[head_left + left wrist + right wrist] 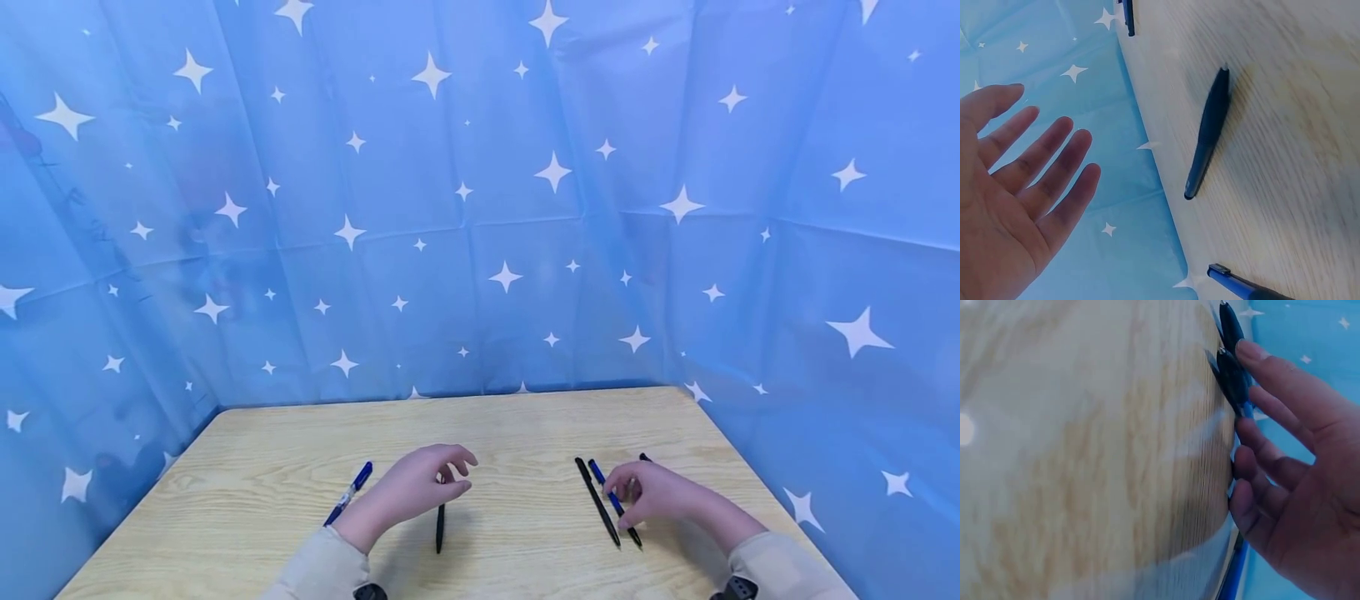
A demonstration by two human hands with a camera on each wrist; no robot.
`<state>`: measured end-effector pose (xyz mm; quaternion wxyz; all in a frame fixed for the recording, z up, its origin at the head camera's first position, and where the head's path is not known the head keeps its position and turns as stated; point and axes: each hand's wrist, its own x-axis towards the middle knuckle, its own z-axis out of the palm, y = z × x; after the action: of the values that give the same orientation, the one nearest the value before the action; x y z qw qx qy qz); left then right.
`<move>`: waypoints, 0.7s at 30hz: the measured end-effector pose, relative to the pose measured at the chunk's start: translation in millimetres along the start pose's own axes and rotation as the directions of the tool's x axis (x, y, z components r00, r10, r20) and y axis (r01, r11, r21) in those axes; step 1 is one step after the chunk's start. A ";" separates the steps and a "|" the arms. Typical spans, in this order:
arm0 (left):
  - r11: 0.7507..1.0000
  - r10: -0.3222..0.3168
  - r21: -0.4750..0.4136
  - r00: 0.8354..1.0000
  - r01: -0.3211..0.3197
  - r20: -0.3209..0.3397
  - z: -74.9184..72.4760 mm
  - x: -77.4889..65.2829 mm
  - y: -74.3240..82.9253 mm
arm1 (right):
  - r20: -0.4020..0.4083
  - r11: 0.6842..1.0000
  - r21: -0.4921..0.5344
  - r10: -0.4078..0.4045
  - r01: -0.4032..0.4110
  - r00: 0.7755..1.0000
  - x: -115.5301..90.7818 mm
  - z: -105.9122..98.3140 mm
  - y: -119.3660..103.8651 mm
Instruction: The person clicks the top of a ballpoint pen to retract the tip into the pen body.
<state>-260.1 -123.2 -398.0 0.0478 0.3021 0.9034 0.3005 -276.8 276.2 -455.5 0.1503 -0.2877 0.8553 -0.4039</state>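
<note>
My left hand (420, 485) hovers over a black pen (440, 529) on the table, its fingers loosely bent and apart. In the left wrist view that pen (1210, 131) lies clear of the fingers. Lower in the head view, my right hand (660, 497) is at a blue pen with a black tip (616, 504), thumb on one side and fingers on the other. The right wrist view has the thumb beside the dark pen ends (1232, 378), with no firm pinch visible. A black pen (597, 502) lies parallel on the left of the blue one.
A blue-and-white pen (349, 493) lies left of my left hand. Behind my right hand, the end of another dark pen (645, 457) sticks out. The wooden table (517, 433) meets a blue star-patterned curtain (480, 317) at its back and sides.
</note>
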 end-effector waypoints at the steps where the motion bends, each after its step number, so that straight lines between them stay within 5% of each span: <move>1: 1.000 0.004 -0.003 1.000 -0.004 -0.002 0.3 0.4 0.8 | 0.005 1.000 -0.013 0.003 -0.003 1.000 0.5 0.2 0.1; 10: 1.000 0.002 -0.017 1.000 -0.002 -0.005 4.4 4.0 5.7 | 0.038 0.998 -0.055 0.039 -0.037 0.998 -0.6 -1.8 -7.3; 21: 0.999 0.002 -0.046 1.000 -0.002 -0.002 8.7 7.0 9.1 | 0.078 0.981 -0.060 0.189 -0.185 0.979 -7.7 -4.7 -19.3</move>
<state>-258.8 -108.9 -399.2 0.0537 0.3018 0.8959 0.3216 -265.9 273.9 -437.3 0.2156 -0.2265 0.8818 -0.3530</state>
